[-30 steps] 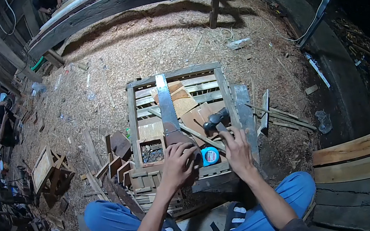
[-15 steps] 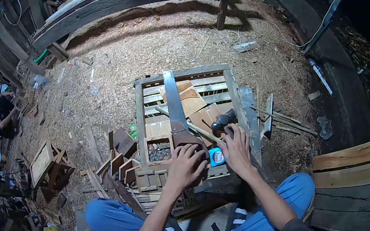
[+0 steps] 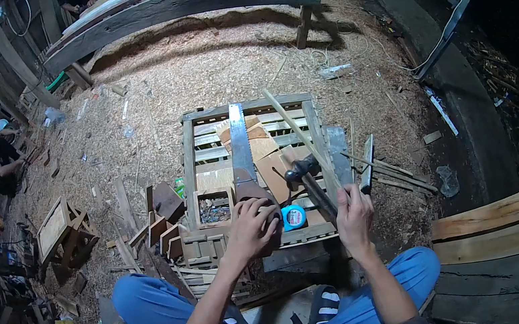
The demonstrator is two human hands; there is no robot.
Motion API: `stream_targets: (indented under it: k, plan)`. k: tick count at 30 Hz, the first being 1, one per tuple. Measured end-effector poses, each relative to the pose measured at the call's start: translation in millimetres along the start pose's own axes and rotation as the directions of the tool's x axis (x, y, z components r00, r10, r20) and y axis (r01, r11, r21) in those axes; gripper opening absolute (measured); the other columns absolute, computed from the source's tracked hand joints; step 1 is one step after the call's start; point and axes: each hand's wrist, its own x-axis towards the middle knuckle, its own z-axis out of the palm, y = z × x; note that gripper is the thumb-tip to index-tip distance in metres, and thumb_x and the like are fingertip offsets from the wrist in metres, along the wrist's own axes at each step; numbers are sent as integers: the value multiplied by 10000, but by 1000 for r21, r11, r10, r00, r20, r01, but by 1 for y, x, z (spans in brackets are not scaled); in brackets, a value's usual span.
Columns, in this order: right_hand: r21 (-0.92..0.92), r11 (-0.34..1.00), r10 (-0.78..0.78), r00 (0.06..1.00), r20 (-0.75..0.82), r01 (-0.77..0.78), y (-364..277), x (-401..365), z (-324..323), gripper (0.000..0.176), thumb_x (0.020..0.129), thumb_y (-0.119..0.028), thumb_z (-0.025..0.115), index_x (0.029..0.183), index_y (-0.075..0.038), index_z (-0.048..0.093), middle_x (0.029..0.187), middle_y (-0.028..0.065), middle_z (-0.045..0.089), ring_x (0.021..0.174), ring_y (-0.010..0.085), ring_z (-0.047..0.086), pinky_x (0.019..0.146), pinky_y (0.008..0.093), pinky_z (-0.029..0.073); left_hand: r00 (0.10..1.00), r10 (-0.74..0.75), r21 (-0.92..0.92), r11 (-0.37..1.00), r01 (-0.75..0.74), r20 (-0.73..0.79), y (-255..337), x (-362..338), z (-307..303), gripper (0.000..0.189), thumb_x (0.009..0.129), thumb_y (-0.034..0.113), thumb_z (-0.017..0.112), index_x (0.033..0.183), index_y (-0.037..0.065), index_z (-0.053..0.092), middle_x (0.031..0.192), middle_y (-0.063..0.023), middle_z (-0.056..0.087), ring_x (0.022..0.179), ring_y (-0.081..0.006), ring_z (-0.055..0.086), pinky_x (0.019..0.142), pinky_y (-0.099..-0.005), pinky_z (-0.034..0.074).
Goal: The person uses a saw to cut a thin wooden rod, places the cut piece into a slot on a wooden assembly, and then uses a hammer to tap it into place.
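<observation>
My left hand (image 3: 251, 229) is closed around the brown handle of a handsaw (image 3: 240, 145), whose blade points away over a slatted wooden frame. A thin wooden strip (image 3: 297, 127) slants up and leftward from my right hand (image 3: 355, 218), which is closed on its near end. Between my hands lies a turquoise tape measure (image 3: 293, 217). A hammer (image 3: 301, 169) with a dark head rests on the frame, its handle running toward my right hand. Cardboard-like brown pieces (image 3: 274, 166) lie beneath the strip and beside the saw blade.
The wooden frame (image 3: 191, 152) stands before my knees on shavings-covered ground. Offcuts (image 3: 165, 207) pile up at its left, and thin sticks (image 3: 397, 171) lie at its right. Planks (image 3: 512, 217) are at the right. A long bench (image 3: 181, 11) stands ahead; another person (image 3: 1, 162) sits far left.
My right hand has moved right and closed on the wooden strip, which is now raised and swung across the frame. The hammer's handle has come into view. My left hand stays at the saw handle.
</observation>
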Motion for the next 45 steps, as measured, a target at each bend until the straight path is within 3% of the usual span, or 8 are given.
stream_targets:
  k: [5, 11, 16, 19, 21, 28, 33, 45]
  plan:
    - [438, 866, 112, 946, 304, -243, -13, -28, -5, 293, 1103, -255, 468, 1161, 2, 595, 900, 241, 650, 867, 434, 623, 777, 523, 466, 1000, 6, -14, 1000, -6, -8, 23, 5, -12, 420, 893, 194, 772, 1292, 109, 669, 1360, -104, 634, 1289, -310, 554, 1119, -454, 375]
    - [438, 891, -47, 937, 345, -116, -19, -44, -5, 287, 1087, -255, 547, 1202, -14, 651, 991, 192, 699, 888, 366, 614, 809, 436, 481, 970, 50, 143, 990, -15, -239, 59, 2, -14, 586, 824, 189, 840, 1384, 217, 670, 1584, -175, 437, 1441, -364, 426, 1194, -498, 312]
    - [445, 881, -77, 881, 467, -159, -14, -43, -17, 301, 1051, -277, 625, 1201, -24, 689, 1104, 149, 723, 931, 351, 630, 843, 426, 487, 990, 106, 189, 978, -86, -97, 48, -3, -11, 400, 869, 144, 761, 1235, 303, 727, 1121, 10, 663, 1261, -187, 607, 1212, -559, 175]
    - [425, 905, -143, 914, 380, -34, -15, -36, -23, 309, 1020, -267, 664, 1215, -30, 698, 1110, 143, 723, 955, 336, 646, 877, 427, 478, 990, 122, 247, 964, -101, -72, 42, -4, -17, 451, 829, 108, 748, 1237, 298, 729, 1091, 1, 646, 1247, -183, 606, 1207, -561, 181]
    - [237, 932, -340, 889, 307, 274, -14, -32, -23, 320, 978, -228, 708, 1231, -32, 703, 1114, 150, 725, 977, 326, 658, 903, 427, 468, 991, 109, 267, 960, -85, -76, 41, -1, -25, 374, 856, 130, 743, 1189, 300, 741, 1092, 11, 663, 1187, -188, 627, 1200, -550, 186]
    - [372, 898, -314, 936, 161, 237, -31, -34, -11, 302, 948, -166, 736, 1219, -35, 707, 1058, 151, 716, 972, 322, 668, 900, 425, 472, 989, 34, 209, 978, -2, -147, 34, -5, -41, 454, 820, 53, 692, 1216, 273, 724, 1065, -38, 624, 1224, -230, 586, 1202, -561, 180]
    - [475, 880, -81, 992, 101, 24, -31, -38, -3, 282, 902, -92, 785, 1168, -33, 713, 1002, 131, 725, 923, 305, 689, 836, 409, 517, 992, -45, 147, 987, 62, -117, 28, -13, -54, 540, 782, 16, 665, 1264, 258, 704, 1057, -46, 605, 1155, -244, 581, 1188, -557, 186]
    - [356, 864, -309, 933, -184, 357, -40, -38, 19, 167, 822, 22, 823, 976, -7, 765, 925, 128, 747, 847, 305, 713, 762, 390, 554, 993, -101, 96, 990, 106, -64, 17, -34, -56, 693, 697, 32, 723, 1358, 233, 661, 1067, -53, 576, 1142, -246, 547, 1117, -509, 221]
